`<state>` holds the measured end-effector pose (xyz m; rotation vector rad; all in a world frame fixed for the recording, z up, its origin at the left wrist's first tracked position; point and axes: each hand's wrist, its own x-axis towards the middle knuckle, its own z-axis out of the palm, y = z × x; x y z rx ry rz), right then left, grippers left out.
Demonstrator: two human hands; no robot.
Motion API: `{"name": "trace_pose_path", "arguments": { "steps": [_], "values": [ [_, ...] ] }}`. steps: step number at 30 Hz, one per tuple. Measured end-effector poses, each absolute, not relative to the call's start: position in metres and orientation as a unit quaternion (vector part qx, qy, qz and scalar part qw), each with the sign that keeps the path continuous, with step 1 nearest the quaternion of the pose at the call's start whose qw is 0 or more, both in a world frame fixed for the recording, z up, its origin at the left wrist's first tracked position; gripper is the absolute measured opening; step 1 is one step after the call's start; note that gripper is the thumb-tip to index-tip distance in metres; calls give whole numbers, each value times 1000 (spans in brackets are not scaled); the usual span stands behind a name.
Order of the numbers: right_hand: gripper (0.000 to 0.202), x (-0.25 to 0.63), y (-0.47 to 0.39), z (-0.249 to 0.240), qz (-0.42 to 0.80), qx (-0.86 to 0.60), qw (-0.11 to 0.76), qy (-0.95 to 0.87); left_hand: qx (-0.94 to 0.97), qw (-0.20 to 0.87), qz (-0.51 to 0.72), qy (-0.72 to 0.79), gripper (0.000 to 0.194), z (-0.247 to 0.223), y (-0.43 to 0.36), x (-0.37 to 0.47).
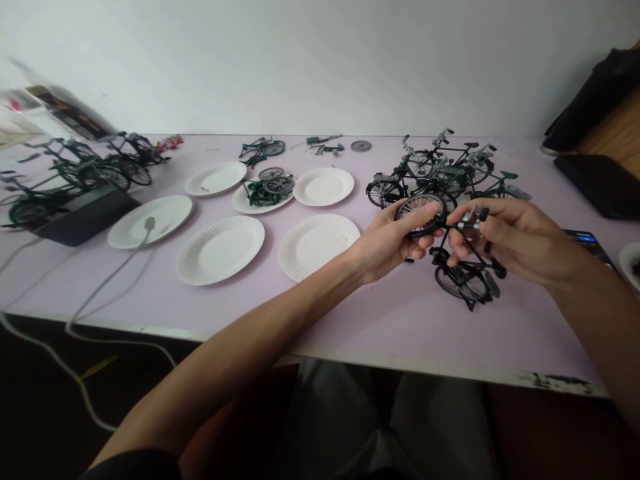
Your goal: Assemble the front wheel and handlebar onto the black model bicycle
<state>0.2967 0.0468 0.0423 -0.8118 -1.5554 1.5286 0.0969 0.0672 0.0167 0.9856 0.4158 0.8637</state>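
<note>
Both hands hold one small black model bicycle (467,273) just above the pale purple table (380,327). My left hand (395,241) grips its front wheel (419,207) between thumb and fingers. My right hand (515,241) pinches the handlebar and frame end (473,223). The rear wheel hangs low, close to the tabletop. Just behind the hands stands a cluster of finished green and black model bicycles (440,170).
Five white paper plates (220,248) lie across the middle; one (265,193) holds green bicycle parts. More model bicycles (75,173) stand at the left by a dark box (85,217) with a white cable (115,267). Loose parts (325,143) lie near the wall. A dark device (597,183) sits at right.
</note>
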Motion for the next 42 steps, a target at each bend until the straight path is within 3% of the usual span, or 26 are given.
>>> {"name": "trace_pose_path", "arguments": {
  "steps": [4,8,11,16,24,27,31,42],
  "values": [
    [36,296,58,25,560,-319,458,-612,445,719,485,223,24,15,72,99],
    [52,301,67,15,478,-404,368,-688,390,696,552,244,23,17,79,96],
    [46,304,68,14,407,-486,317,-705,388,702,550,233,20,18,84,88],
    [40,307,72,13,386,-487,383,-683,472,664,518,261,13,15,100,67],
    [41,315,80,9,309,-527,426,-667,523,645,474,294,23,16,111,48],
    [38,315,79,9,295,-518,423,-683,600,583,439,327,32,20,108,45],
    [34,313,77,9,289,-507,425,-692,713,482,390,327,20,21,108,41],
    [34,315,70,25,331,-524,420,-663,622,501,497,338,24,20,103,52]
  ]
}}
